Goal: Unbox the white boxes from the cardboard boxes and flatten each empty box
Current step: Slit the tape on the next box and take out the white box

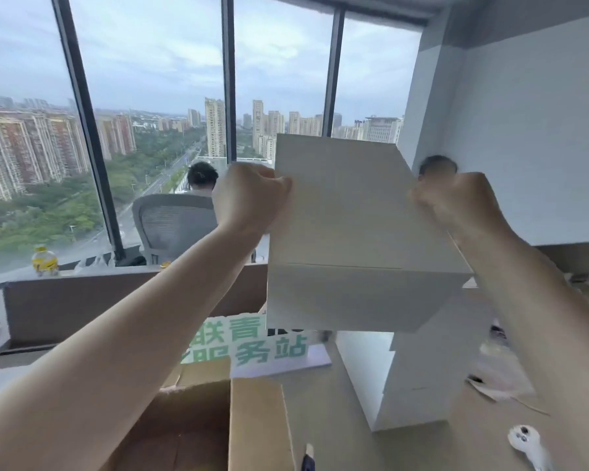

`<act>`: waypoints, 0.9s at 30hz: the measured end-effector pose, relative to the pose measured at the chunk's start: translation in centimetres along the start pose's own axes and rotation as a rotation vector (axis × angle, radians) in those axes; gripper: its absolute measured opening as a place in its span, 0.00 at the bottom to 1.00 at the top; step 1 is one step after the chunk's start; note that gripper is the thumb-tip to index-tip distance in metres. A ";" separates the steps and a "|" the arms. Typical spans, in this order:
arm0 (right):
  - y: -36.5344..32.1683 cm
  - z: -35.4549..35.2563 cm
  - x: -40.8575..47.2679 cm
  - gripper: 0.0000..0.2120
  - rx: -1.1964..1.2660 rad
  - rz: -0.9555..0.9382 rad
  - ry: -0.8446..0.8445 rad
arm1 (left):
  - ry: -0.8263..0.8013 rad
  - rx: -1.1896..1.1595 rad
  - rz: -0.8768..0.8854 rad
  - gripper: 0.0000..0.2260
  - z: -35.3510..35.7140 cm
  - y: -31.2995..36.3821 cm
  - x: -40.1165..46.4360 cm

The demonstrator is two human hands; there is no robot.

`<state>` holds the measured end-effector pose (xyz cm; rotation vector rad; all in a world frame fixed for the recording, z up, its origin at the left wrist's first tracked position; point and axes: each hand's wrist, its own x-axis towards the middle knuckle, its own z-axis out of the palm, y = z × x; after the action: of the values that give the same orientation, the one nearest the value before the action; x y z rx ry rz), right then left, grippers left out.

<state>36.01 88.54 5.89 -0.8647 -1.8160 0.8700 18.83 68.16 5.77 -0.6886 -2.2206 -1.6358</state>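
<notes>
Window-side desk (320,436), white box (347,232) aloft — left hand (249,195), right hand (456,198), fingers clamped on its side edges

High-rise office, by the looks of it. Floor-to-ceiling windows (157,96) overlook city tower blocks; a person sits in a mesh office chair (174,226) behind a low desk partition (82,300). Green-lettered sign (252,345) on the worktop (439,443), text partly hidden.
</notes>
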 end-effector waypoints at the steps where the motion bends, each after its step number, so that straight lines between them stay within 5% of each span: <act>1: 0.4 -1.4 2.1 0.15 0.002 -0.003 -0.018 | -0.001 -0.007 -0.002 0.07 1.9 1.3 0.3; 14: 11.2 -8.5 21.9 0.11 -0.079 0.059 -0.219 | -0.103 0.039 -0.105 0.04 22.5 8.1 2.6; 17: 13.1 -8.0 23.7 0.06 -0.237 0.033 -0.304 | -0.138 0.060 -0.128 0.07 24.3 7.6 2.3; 21: 14.8 -7.3 25.0 0.20 -0.301 -0.089 -0.460 | -0.173 0.045 -0.180 0.07 25.3 6.6 2.2; 25: 16.9 -7.7 27.5 0.07 -0.324 -0.051 -0.497 | -0.210 -0.041 -0.197 0.10 25.9 6.4 2.2; 27: 16.7 -8.2 27.8 0.18 -0.323 0.013 -0.537 | -0.283 -0.192 -0.241 0.10 25.6 6.0 2.1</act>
<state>37.46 121.94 6.42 -0.8976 -2.4707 0.8867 21.35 94.39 3.75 -0.7681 -2.4427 -1.9992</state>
